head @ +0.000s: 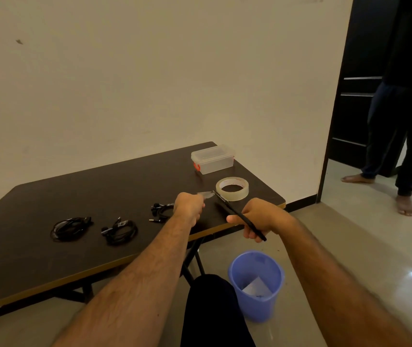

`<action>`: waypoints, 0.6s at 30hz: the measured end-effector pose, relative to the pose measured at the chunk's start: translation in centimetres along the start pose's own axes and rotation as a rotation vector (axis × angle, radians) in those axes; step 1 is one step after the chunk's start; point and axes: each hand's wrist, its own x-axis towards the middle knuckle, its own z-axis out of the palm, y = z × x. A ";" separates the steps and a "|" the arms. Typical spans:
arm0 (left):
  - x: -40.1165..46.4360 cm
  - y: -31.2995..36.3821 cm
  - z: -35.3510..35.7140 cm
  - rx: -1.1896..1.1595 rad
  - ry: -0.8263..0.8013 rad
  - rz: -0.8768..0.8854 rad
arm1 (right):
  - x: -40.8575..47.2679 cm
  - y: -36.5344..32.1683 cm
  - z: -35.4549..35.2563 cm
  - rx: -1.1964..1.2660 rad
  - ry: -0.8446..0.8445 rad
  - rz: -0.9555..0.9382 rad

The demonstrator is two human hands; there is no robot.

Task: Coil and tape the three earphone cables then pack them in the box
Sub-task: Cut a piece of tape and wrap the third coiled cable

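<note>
Three black earphone cables lie on the dark table (49,246): one coil (69,228) at the left, a second coil (120,231) beside it, and a third cable (161,211) partly hidden behind my left hand. My left hand (188,206) pinches a strip of clear tape (207,194) stretched from the tape roll (232,188). My right hand (257,219) grips a thin black cutter or pen (227,205) whose tip meets the tape strip by the roll. A clear plastic box (212,159) with a red latch stands lidded at the table's far corner.
A blue waste bin (256,284) with paper in it stands on the floor below the table's near edge. Another person's legs (400,146) stand in the dark doorway at right. A wall runs behind the table. My dark-clothed knee (212,309) is at the bottom.
</note>
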 end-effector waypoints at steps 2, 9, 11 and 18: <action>0.6 -0.2 0.0 0.043 0.030 0.021 | 0.3 -0.2 -0.4 -0.075 0.019 0.029; 1.5 -0.9 -0.7 0.127 0.093 0.036 | 0.4 -1.4 -1.2 -0.356 0.146 0.081; 1.5 -0.7 -0.8 0.116 0.093 0.035 | 0.4 -2.0 -1.3 -0.469 0.184 0.070; 1.4 0.2 -1.2 0.076 0.096 0.070 | 1.3 -3.4 -1.3 -0.634 0.271 0.067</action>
